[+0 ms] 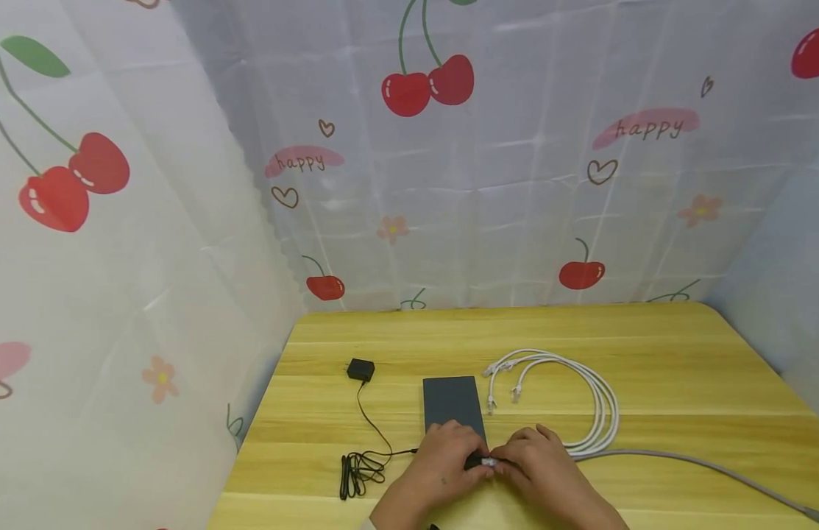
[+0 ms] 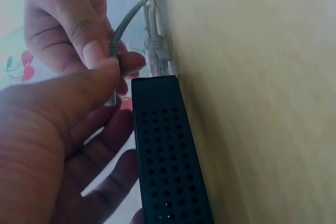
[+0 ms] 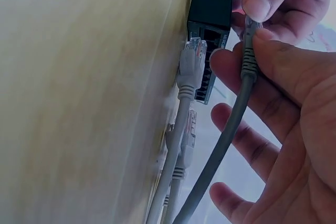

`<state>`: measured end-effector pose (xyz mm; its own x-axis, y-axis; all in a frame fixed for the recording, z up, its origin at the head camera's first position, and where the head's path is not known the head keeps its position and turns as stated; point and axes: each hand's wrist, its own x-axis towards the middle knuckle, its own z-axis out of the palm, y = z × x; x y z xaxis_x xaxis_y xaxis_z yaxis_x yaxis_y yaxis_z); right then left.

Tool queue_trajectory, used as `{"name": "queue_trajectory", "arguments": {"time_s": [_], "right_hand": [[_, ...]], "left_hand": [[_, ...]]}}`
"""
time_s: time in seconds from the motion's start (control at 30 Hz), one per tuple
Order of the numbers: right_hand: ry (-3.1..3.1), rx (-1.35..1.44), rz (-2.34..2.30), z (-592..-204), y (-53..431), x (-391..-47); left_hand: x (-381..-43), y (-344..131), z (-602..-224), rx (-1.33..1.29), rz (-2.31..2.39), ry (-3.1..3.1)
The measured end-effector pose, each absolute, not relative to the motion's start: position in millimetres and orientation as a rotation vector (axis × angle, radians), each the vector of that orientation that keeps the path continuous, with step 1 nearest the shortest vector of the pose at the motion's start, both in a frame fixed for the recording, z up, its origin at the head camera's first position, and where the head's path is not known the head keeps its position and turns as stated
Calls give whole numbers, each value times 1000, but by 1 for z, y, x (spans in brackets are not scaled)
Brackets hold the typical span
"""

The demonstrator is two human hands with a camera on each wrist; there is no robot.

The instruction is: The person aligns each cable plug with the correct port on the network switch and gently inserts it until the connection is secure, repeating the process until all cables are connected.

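A dark network switch with a perforated side lies on the wooden table, and the hands are at its near end. My left hand pinches the clear plug of a grey network cable between thumb and finger; its other fingers are close beside the switch. Just behind that plug, my right hand grips the ribbed boot with thumb and index finger, other fingers spread. White cable plugs overlap the switch's port face in the right wrist view.
White network cables curve in a loop right of the switch. The grey cable trails off to the table's right edge. At left is a black power adapter, its thin cord bundled and leading toward the switch. A cherry-print curtain encloses the table.
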<state>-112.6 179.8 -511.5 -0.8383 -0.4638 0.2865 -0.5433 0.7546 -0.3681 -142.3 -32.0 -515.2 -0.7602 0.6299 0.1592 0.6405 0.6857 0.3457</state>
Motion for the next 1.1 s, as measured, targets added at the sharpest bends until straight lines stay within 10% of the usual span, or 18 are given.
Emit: {"name": "queue_trajectory", "arguments": {"time_s": [1.1], "right_hand": [[-2617, 691, 655, -517, 178, -115]], "left_hand": [[-142, -32, -518, -1027, -726, -2583]]}}
